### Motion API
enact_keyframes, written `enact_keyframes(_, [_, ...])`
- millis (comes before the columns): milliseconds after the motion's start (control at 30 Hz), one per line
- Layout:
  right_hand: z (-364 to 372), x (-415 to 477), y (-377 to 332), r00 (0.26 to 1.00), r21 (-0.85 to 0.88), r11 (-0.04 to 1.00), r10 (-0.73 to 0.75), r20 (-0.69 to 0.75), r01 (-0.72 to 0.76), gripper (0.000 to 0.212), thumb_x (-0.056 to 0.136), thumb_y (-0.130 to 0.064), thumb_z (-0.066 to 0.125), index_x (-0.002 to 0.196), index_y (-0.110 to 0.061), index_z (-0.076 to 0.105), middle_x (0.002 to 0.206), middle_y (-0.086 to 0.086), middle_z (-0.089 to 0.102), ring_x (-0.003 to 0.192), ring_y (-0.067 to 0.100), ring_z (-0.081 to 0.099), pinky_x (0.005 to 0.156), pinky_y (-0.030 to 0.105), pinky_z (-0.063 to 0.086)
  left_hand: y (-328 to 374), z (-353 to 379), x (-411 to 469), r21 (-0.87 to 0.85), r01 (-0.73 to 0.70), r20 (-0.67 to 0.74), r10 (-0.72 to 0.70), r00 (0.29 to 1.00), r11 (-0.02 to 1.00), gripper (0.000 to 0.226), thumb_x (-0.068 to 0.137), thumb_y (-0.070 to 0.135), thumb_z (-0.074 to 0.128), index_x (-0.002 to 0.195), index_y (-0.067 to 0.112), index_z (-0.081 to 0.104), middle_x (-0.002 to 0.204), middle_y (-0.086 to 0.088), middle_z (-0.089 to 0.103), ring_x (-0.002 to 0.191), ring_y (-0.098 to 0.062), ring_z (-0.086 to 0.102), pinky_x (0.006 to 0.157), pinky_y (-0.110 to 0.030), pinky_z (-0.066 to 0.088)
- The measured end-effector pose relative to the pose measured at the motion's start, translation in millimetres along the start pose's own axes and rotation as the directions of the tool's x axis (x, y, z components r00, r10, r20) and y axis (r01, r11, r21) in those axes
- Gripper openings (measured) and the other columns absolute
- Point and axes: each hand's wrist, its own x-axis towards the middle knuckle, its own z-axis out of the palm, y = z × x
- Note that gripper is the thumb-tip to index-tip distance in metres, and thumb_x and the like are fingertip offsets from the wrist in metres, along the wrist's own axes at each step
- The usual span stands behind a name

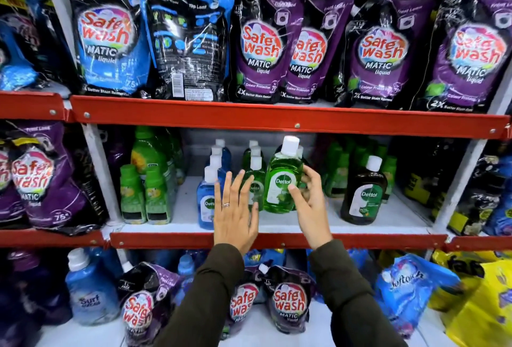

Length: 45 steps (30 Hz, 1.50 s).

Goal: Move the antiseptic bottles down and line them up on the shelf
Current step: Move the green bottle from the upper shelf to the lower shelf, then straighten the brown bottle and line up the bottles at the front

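While a person in dark olive sleeves stands at a supermarket rack, the right hand [310, 202] wraps around a green Dettol bottle [282, 180], thumb across the label and fingers curled behind its right side. It stands upright on the white middle shelf [304, 224], white cap up, in the front row of a cluster of antiseptic bottles. The left hand [235, 211], a ring on one finger, is spread flat with fingers splayed and holds nothing; it hovers in front of a second green bottle [255, 180] just left of the gripped one, whether touching it cannot be told. Beside that hand stands a blue Dettol bottle [206, 202], with more white-capped blue and green bottles queued behind. A brown Dettol bottle [364, 194] stands apart to the right, near the shelf's front edge. Green cleaner bottles [144, 194] fill the left end of the same shelf. Above the red shelf rail [277, 118], blue and purple Safewash pouches [260, 47] stand packed side by side; more pouches and a blue Surf bottle [88, 297] crowd the bottom shelf.
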Motion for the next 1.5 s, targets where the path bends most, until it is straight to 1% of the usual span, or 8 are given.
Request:
enact_keyframes(200, [22.2, 1.0, 37.5, 0.997, -0.015, 0.997, 0.071, 0.043, -0.07, 0.043, 0.098, -0.008, 0.054, 0.136, -0.022, 0.04, 0.128, 0.001, 0.059, 0.123, 0.031, 0.057, 0.107, 0.052, 0.047, -9.6, 25.6, -38.7, 0.047, 0.083, 0.162, -0.09, 0.983, 0.995, 0.06, 0.099, 0.036, 0.034, 0.154, 0.014, 0.035, 0.165, -0.01, 0.031, 0.156, -0.031, 0.018, 0.125, -0.055, 0.013])
enact_keyframes(300, [31.4, 2.4, 53.9, 0.992, -0.009, 0.994, 0.108, 0.071, -0.107, 0.044, 0.097, -0.002, 0.053, 0.134, -0.022, 0.04, 0.122, -0.014, 0.056, 0.115, 0.009, 0.062, 0.096, 0.028, 0.054, -15.1, 36.6, -58.2, 0.046, 0.082, 0.193, -0.09, 0.977, 0.996, 0.059, 0.099, 0.037, 0.036, 0.153, 0.013, 0.038, 0.164, -0.01, 0.034, 0.156, -0.03, 0.02, 0.125, -0.053, 0.011])
enact_keyframes(400, [38.0, 5.4, 68.6, 0.985, -0.011, 0.989, 0.146, 0.096, -0.145, 0.044, 0.096, 0.0, 0.052, 0.133, -0.021, 0.04, 0.125, -0.007, 0.054, 0.102, -0.014, 0.06, 0.082, 0.008, 0.051, -21.3, 45.8, -75.7, 0.035, 0.099, 0.215, -0.104, 0.971, 0.995, 0.06, 0.1, 0.04, 0.036, 0.154, 0.014, 0.037, 0.164, -0.008, 0.033, 0.156, -0.029, 0.02, 0.125, -0.051, 0.012])
enact_keyframes(600, [50.7, 13.3, 85.2, 0.978, -0.022, 0.984, 0.179, 0.109, -0.178, 0.042, 0.096, 0.003, 0.051, 0.135, -0.007, 0.039, 0.121, -0.001, 0.054, 0.109, 0.001, 0.054, 0.084, 0.011, 0.052, -29.8, 52.7, -84.0, 0.063, 0.054, 0.219, -0.067, 0.973, 0.997, 0.062, 0.099, 0.043, 0.039, 0.154, 0.015, 0.034, 0.164, -0.007, 0.033, 0.156, -0.027, 0.017, 0.125, -0.049, 0.011])
enact_keyframes(933, [57.9, 13.3, 97.8, 0.976, -0.051, 0.987, 0.161, 0.145, -0.155, 0.039, 0.098, -0.003, 0.049, 0.129, -0.023, 0.037, 0.131, 0.004, 0.054, 0.113, 0.003, 0.055, 0.086, 0.014, 0.053, -37.1, 56.4, -86.2, 0.101, 0.03, 0.289, -0.058, 0.956, 0.994, 0.056, 0.099, 0.044, 0.041, 0.149, 0.019, 0.038, 0.164, -0.007, 0.033, 0.157, -0.026, 0.015, 0.129, -0.043, -0.004])
enact_keyframes(1133, [53.5, 12.7, 100.7, 0.978, -0.066, 0.989, 0.143, 0.152, -0.135, 0.039, 0.098, -0.005, 0.052, 0.131, -0.019, 0.038, 0.127, -0.001, 0.054, 0.107, -0.018, 0.054, 0.084, 0.007, 0.05, -33.8, 50.0, -85.3, 0.122, 0.028, 0.302, -0.064, 0.951, 0.992, 0.056, 0.1, 0.045, 0.041, 0.148, 0.018, 0.04, 0.163, -0.008, 0.034, 0.156, -0.027, 0.019, 0.129, -0.042, -0.007])
enact_keyframes(1300, [22.4, 14.5, 94.9, 0.995, -0.061, 0.993, 0.102, 0.025, -0.1, 0.034, 0.096, -0.012, 0.057, 0.127, -0.019, 0.047, 0.122, -0.001, 0.058, 0.096, -0.016, 0.057, 0.079, 0.003, 0.045, -31.2, 46.1, -84.7, 0.136, 0.016, 0.293, -0.056, 0.954, 0.991, 0.055, 0.1, 0.044, 0.037, 0.147, 0.017, 0.042, 0.162, -0.009, 0.038, 0.155, -0.029, 0.022, 0.127, -0.046, 0.004])
enact_keyframes(1500, [-56.3, 37.3, 80.1, 0.94, -0.09, 0.995, 0.005, -0.34, -0.038, 0.03, 0.091, -0.014, 0.065, 0.119, -0.015, 0.054, 0.115, 0.007, 0.063, 0.095, -0.003, 0.059, 0.075, 0.005, 0.045, -25.1, 45.8, -85.8, 0.102, 0.061, 0.271, -0.087, 0.959, 0.993, 0.06, 0.1, 0.048, 0.028, 0.148, 0.015, 0.043, 0.162, -0.009, 0.038, 0.156, -0.028, 0.017, 0.127, -0.05, 0.008])
